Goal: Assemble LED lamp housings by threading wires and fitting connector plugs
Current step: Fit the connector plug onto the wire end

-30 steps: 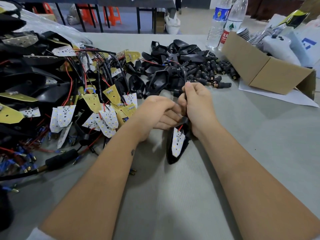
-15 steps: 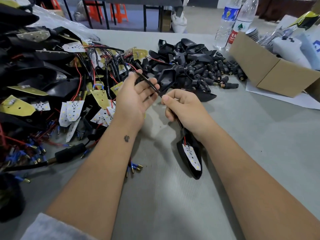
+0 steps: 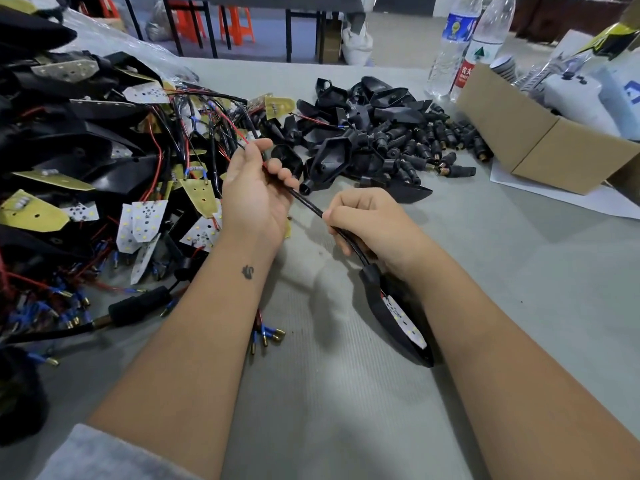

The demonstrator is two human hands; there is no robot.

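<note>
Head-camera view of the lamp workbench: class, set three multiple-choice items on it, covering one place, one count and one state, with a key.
1. Where does the brown cardboard box stand?
A. far right of the grey table
B. by the left edge
C. under the table

2. How many clear plastic water bottles stand behind the box?
A. one
B. two
C. four

3. What is the right hand doing?
A. lying flat and idle
B. lifting a bottle
C. gripping the black sleeved cable

Key: 1 A, the box sits at the far right of the table; 2 B, two bottles stand side by side; 3 C, its fingers curl round the cable, which runs on to the left hand and down to the black lamp housing.
</note>
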